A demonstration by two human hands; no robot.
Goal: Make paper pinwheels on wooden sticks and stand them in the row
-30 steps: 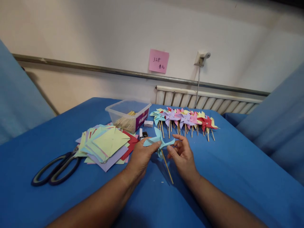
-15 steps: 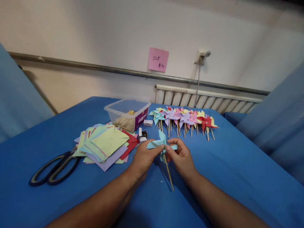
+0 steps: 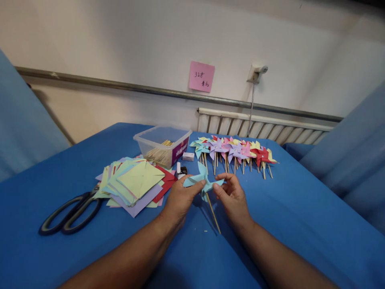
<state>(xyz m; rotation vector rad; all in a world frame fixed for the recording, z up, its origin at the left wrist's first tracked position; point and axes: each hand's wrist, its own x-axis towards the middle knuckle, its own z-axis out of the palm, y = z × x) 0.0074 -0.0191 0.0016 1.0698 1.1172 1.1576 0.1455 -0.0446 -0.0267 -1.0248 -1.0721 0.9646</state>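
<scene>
A light blue paper pinwheel (image 3: 202, 170) on a thin wooden stick (image 3: 214, 214) is between my two hands, above the blue table. My left hand (image 3: 182, 196) is closed on it, thumb pressed at the pinwheel's middle and the fingers behind, partly hidden. At the right blade, my right hand (image 3: 233, 196) pinches the paper between thumb and bent fingers. The stick slants down to the right from the pinwheel. Just beyond my left hand stands a small open box (image 3: 181, 171) with dark contents too small to make out.
Left lie stacked coloured paper squares (image 3: 141, 180) and large scissors (image 3: 70, 212). Behind them a clear plastic tub (image 3: 144, 140) holds wooden sticks, with a small white box (image 3: 188, 156) beside it. Finished pinwheels (image 3: 236, 150) lie in a row at the back, before a radiator (image 3: 270, 130).
The pinwheel has tilted so its front faces up more, and its stick's lower end has risen slightly. My left thumb has shifted left on the middle; my right thumb has moved out to the blade.
</scene>
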